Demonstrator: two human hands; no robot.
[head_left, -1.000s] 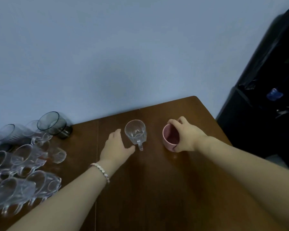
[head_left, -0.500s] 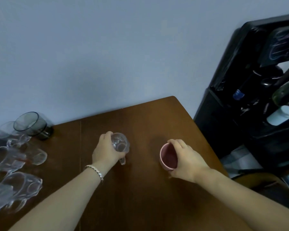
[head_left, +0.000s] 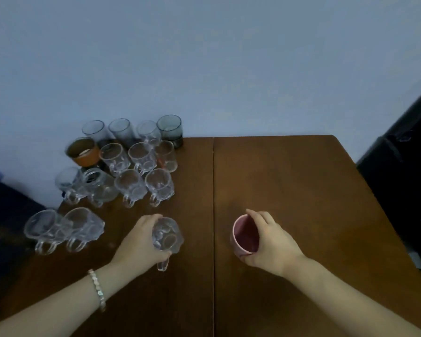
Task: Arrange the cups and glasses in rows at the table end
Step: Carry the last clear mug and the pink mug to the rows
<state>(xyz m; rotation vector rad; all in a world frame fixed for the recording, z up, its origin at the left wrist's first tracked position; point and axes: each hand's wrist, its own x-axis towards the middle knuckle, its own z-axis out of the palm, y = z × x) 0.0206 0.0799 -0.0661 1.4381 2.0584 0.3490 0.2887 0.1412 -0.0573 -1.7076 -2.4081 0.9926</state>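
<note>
My left hand (head_left: 141, 242) grips a clear glass mug (head_left: 167, 235) with its handle pointing toward me, held just above or on the brown wooden table (head_left: 289, 181). My right hand (head_left: 270, 242) holds a pink cup (head_left: 244, 235) by its side and rim, right of the table's seam. Several clear glass mugs and tumblers (head_left: 141, 156) stand in rows at the table's far left end against the wall, with a dark smoked glass (head_left: 170, 128) and an orange-banded cup (head_left: 83, 152) among them. Two clear mugs (head_left: 63, 227) stand in a front row to the left of my left hand.
A pale blue wall runs behind the table. A black appliance (head_left: 404, 171) stands close to the table's right edge. Dark objects (head_left: 7, 207) lie off the table's left end. A seam (head_left: 214, 190) splits the tabletop down the middle.
Both hands have carried their cups left and toward me; the view has swung left, so the rows of glasses now show in full. My left hand closed on the clear mug.
</note>
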